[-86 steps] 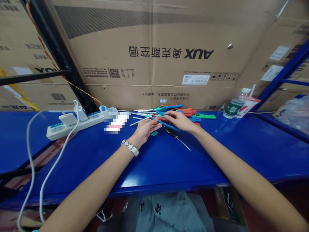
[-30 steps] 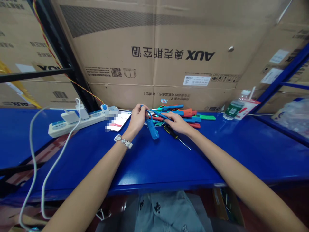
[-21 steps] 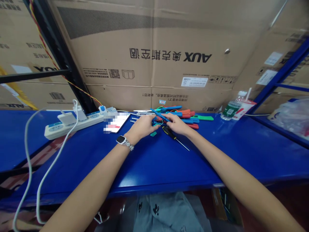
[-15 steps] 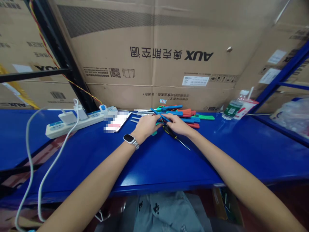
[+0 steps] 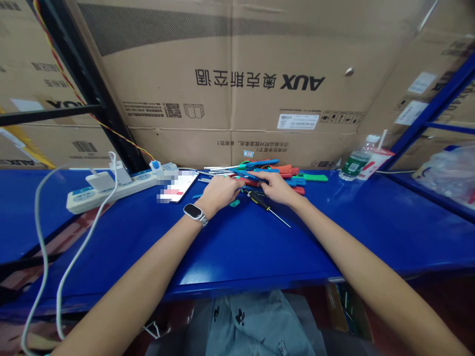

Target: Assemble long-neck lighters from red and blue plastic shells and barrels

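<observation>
My left hand [image 5: 221, 192], with a smartwatch on its wrist, is at the front left of a pile of coloured tools. Its fingers are curled down, and what they grip is hidden. My right hand [image 5: 276, 188] is closed on a slim blue stick-like piece [image 5: 248, 174] that slants over the pile. Behind the hands lie several tools with blue, orange and red handles and thin silvery shafts, and one green handle [image 5: 313, 177]. A black and yellow screwdriver [image 5: 259, 200] rests just below my right hand, its shaft toward me. A small teal piece [image 5: 234, 203] lies between the hands.
On the left are a phone [image 5: 183, 185] and a white power strip [image 5: 87, 199] with chargers and hanging cables. A bottle [image 5: 354, 165] and a red-white cup [image 5: 375, 164] stand at right. A large carton [image 5: 166, 74] rises behind the blue tabletop [image 5: 252, 257].
The blue piece has dropped from a steep slant to a flatter one. My hands have drawn slightly apart, showing more of the screwdriver handle and teal piece. The view has shifted a little.
</observation>
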`<control>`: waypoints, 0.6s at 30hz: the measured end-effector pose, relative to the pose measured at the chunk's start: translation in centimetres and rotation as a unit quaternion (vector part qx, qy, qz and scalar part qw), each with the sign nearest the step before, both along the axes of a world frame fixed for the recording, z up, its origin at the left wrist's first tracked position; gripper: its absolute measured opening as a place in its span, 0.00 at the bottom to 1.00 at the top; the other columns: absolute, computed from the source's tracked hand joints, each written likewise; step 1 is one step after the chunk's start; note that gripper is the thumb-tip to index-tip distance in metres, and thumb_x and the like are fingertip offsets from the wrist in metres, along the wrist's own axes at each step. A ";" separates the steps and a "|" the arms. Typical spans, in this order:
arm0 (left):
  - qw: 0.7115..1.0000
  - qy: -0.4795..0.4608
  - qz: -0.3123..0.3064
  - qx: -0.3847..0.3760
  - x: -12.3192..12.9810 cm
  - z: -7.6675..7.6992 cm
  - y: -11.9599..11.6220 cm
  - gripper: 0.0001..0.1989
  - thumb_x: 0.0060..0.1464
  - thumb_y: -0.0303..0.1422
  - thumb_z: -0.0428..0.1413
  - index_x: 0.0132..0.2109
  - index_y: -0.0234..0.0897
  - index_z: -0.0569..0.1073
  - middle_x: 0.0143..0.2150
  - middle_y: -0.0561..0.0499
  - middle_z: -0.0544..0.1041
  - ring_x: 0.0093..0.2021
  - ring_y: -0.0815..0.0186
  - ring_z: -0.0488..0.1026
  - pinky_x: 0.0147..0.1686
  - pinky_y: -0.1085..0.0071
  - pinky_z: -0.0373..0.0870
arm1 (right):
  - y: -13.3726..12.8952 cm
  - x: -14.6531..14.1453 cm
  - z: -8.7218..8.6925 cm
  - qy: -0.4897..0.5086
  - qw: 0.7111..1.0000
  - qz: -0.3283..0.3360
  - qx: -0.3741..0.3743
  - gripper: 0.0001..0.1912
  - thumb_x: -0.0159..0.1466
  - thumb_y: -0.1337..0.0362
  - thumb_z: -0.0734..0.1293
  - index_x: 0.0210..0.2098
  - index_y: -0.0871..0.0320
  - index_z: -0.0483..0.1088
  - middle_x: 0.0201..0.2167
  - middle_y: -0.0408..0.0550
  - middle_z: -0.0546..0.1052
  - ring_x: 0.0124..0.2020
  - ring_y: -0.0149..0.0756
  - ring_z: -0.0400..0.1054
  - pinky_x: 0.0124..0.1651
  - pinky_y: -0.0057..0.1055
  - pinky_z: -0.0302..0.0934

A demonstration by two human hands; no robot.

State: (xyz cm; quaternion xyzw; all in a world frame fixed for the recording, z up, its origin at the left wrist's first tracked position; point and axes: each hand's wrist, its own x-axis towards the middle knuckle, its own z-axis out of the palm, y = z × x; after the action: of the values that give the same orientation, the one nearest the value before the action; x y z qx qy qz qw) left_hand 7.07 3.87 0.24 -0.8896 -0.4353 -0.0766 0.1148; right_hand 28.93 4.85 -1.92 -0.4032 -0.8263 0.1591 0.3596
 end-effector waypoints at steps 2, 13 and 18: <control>1.000 -0.012 0.009 -0.006 -0.2 -0.1 0.0 0.12 0.66 0.31 0.55 0.50 0.37 0.81 0.38 0.40 0.82 0.40 0.50 0.80 0.38 0.61 0.70 | 0.1 0.2 0.0 0.007 1.000 -0.016 0.004 0.35 0.60 0.82 0.59 0.59 0.49 0.78 0.60 0.45 0.78 0.65 0.46 0.71 0.70 0.53 0.61; 0.857 -0.489 -0.030 -0.157 -1.0 1.7 -0.9 0.13 0.68 0.37 0.51 0.41 0.36 0.78 0.24 0.53 0.69 0.26 0.64 0.68 0.30 0.70 0.63 | -1.7 -0.4 -0.4 0.119 0.992 -0.049 0.008 0.28 0.66 0.74 0.60 0.63 0.54 0.73 0.54 0.49 0.82 0.50 0.42 0.79 0.61 0.48 0.70; 0.545 -0.778 -0.008 -0.312 2.6 1.8 -0.2 0.15 0.70 0.33 0.52 0.33 0.36 0.72 0.24 0.56 0.66 0.24 0.70 0.66 0.27 0.75 0.64 | -4.1 -3.0 -0.7 0.141 0.988 -0.062 0.016 0.27 0.73 0.65 0.58 0.69 0.52 0.66 0.61 0.51 0.78 0.56 0.45 0.76 0.63 0.50 0.68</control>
State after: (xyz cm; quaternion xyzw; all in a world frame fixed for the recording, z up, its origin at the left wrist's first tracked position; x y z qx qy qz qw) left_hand 9.64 3.62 2.01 -0.4642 -0.3432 -0.5992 -0.5547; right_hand 25.94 0.79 -2.62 -0.4213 -0.7435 0.1787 0.4876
